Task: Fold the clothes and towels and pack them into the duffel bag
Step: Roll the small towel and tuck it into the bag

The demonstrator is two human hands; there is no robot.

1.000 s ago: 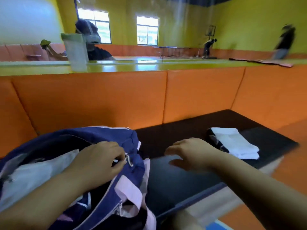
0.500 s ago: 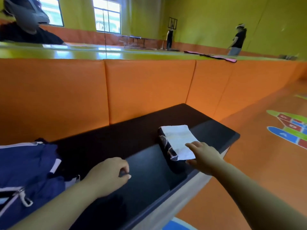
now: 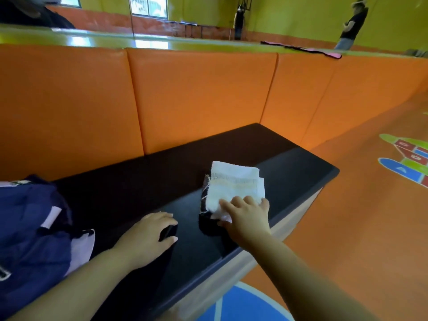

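Note:
A folded white towel [image 3: 234,184] lies on a folded dark patterned cloth [image 3: 208,224] near the front edge of the black bench [image 3: 289,165]. My right hand [image 3: 246,216] rests on the towel's near corner, fingers laid flat on top and thumb at the stack's near edge. To its left, my left hand [image 3: 148,237] rests on the bench with fingers loosely curled and holds nothing. The navy duffel bag [image 3: 27,228] with pale pink straps sits at the bench's left end, partly out of view.
Orange padded panels [image 3: 196,96] back the bench. The bench ends at the right, with an orange floor [image 3: 359,228] and painted markings beyond it. Two people stand far off behind the wall, and another sits at the upper left.
My view swung right, away from the bag. My left hand left the bag's zipper and now rests on the bench. My right hand reached out and settled on the white towel.

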